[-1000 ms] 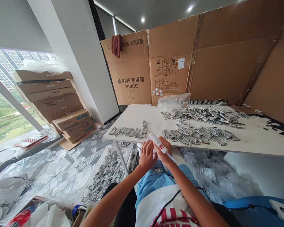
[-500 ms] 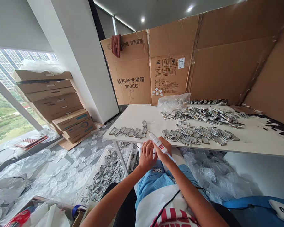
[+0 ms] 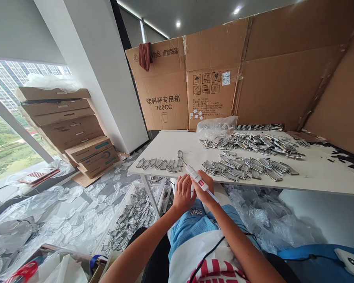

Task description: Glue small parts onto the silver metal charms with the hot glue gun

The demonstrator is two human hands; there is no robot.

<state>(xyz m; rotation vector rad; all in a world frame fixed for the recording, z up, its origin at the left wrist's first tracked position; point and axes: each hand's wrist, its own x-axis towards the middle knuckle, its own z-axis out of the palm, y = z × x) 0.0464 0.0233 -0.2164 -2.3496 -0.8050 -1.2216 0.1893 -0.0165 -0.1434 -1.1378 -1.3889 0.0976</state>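
Note:
My right hand [image 3: 205,188] is closed around a white syringe-like tube [image 3: 197,177] with a red patch and a thin tip, which points up and left over the table edge. Beside it, my left hand [image 3: 184,192] has its fingers bent and close together, back upward; whatever lies under them is hidden. Just beyond the tip, several metal buckles [image 3: 156,164] form a row along the front left of the white table [image 3: 171,141]. Right of my hands lies a heap of similar buckles [image 3: 247,168].
A second buckle heap [image 3: 262,143] lies behind, under a clear plastic bag [image 3: 216,127]. Cardboard panels [image 3: 165,86] wall the table's back. Below left stands a bin of buckles [image 3: 132,216]. Plastic wrappers [image 3: 76,212] litter the floor, and stacked boxes [image 3: 67,122] stand by the window.

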